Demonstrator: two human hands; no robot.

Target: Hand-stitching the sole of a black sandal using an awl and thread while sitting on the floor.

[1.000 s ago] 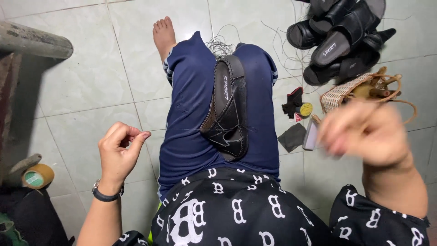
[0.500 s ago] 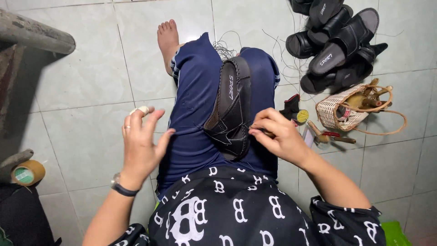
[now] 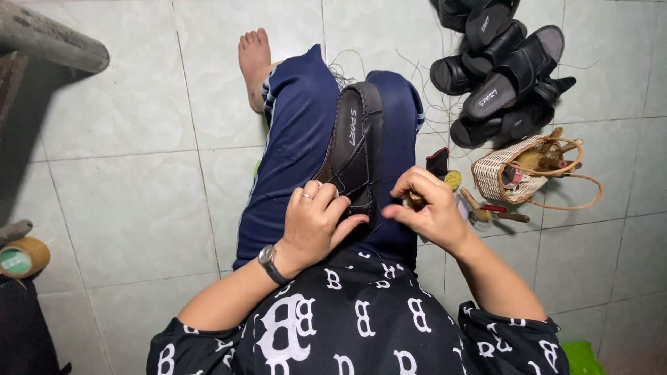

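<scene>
On the lap, a black sandal [image 3: 353, 156] lies; left hand [image 3: 316, 222] presses its near end, fingers spread, right hand [image 3: 425, 205] pinches a small tool; stitching looks unfinished.

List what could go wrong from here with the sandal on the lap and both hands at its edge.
The left hand presses the black sandal right beside the right hand, which grips a small wooden-handled tool; a slip could jab the left fingers. The sandal only rests on the thigh, so a hard pull might slide it off. Loose threads trail across the floor tiles and could tangle.
</scene>
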